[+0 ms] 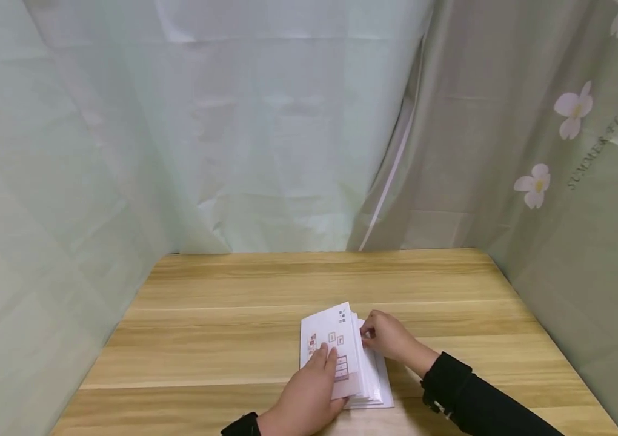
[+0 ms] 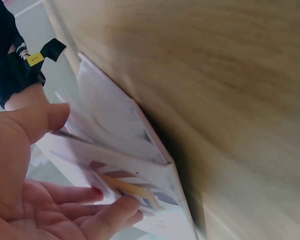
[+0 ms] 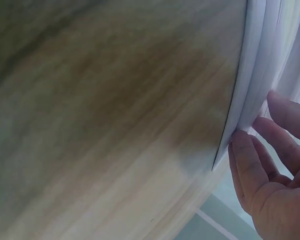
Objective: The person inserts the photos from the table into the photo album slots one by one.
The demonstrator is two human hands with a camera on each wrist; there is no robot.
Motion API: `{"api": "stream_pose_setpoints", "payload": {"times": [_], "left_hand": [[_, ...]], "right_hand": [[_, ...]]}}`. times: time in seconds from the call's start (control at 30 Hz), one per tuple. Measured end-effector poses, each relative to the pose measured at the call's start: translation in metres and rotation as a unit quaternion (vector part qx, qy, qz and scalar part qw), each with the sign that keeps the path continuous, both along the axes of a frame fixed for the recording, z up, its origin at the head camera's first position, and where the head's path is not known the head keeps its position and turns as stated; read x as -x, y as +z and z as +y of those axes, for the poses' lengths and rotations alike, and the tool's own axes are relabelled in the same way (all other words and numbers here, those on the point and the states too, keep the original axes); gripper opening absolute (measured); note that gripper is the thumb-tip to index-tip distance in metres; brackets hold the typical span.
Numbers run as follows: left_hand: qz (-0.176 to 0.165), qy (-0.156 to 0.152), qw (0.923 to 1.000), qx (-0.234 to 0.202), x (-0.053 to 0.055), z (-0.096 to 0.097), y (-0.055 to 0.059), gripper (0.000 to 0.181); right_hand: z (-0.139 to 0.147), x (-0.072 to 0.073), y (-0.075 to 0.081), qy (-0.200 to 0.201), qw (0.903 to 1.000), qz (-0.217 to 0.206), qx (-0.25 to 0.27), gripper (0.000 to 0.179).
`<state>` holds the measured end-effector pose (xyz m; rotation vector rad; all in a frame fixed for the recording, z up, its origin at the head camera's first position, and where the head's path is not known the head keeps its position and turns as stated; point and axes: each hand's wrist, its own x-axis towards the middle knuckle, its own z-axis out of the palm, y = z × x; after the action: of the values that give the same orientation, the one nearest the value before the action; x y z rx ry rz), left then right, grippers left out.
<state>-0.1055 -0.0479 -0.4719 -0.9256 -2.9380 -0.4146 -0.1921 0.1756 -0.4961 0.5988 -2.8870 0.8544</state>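
Note:
A white book [image 1: 348, 327] with printed boxes and lettering on its cover lies on the wooden table, its cover lifted and the pages fanned toward the right. My left hand [image 1: 309, 387] grips the lifted cover near its lower part, fingers across the printed face and thumb at the inner edge. In the left wrist view, striped brown and yellow print shows on the cover [image 2: 165, 220] beside the fingers. At the book's right side, my right hand [image 1: 388, 335] pinches the upper edge of the pages. The right wrist view has its fingertips [image 3: 242, 140] right at the layered page edges [image 3: 257, 65].
The wooden table [image 1: 222, 327] extends round the book on all sides. Pale curtains [image 1: 287, 133] hang behind it and along both sides, with white flowers printed on the right one [image 1: 576, 112]. Black sleeves [image 1: 483, 393] cover my forearms.

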Motion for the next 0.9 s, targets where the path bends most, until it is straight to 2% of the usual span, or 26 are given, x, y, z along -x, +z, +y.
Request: {"api": "stream_pose_setpoints", "payload": {"times": [0.17,0.3,0.4,0.63,0.7,0.8,0.9], "left_hand": [[0.003,-0.019,0.9997,0.018,0.002,0.0,0.002,0.082],[0.004,-0.033,0.9989,0.033,0.003,-0.001,0.004,0.078],[0.018,-0.04,0.9979,0.047,0.003,0.001,0.003,0.076],[0.064,-0.04,0.9922,0.1,0.003,0.011,-0.001,0.074],[0.072,-0.043,0.9895,0.118,0.002,0.012,-0.002,0.074],[0.077,-0.049,0.988,0.125,0.004,0.012,-0.003,0.073],[0.05,-0.059,0.9916,0.103,0.01,0.007,-0.003,0.069]], "right_hand": [[0.007,0.002,-0.002,0.015,0.9996,-0.013,0.018,0.013],[0.017,0.006,-0.004,0.035,0.9968,-0.045,0.057,0.011],[0.023,0.008,-0.003,0.04,0.9942,-0.069,0.073,0.008],[0.019,0.001,0.0,0.004,0.9935,-0.089,0.07,0.007],[0.014,-0.006,0.001,-0.007,0.9944,-0.087,0.059,0.015],[0.007,-0.016,0.003,-0.021,0.9963,-0.081,0.022,0.035],[0.001,-0.024,0.003,-0.034,0.9957,-0.086,-0.01,0.056]]}}
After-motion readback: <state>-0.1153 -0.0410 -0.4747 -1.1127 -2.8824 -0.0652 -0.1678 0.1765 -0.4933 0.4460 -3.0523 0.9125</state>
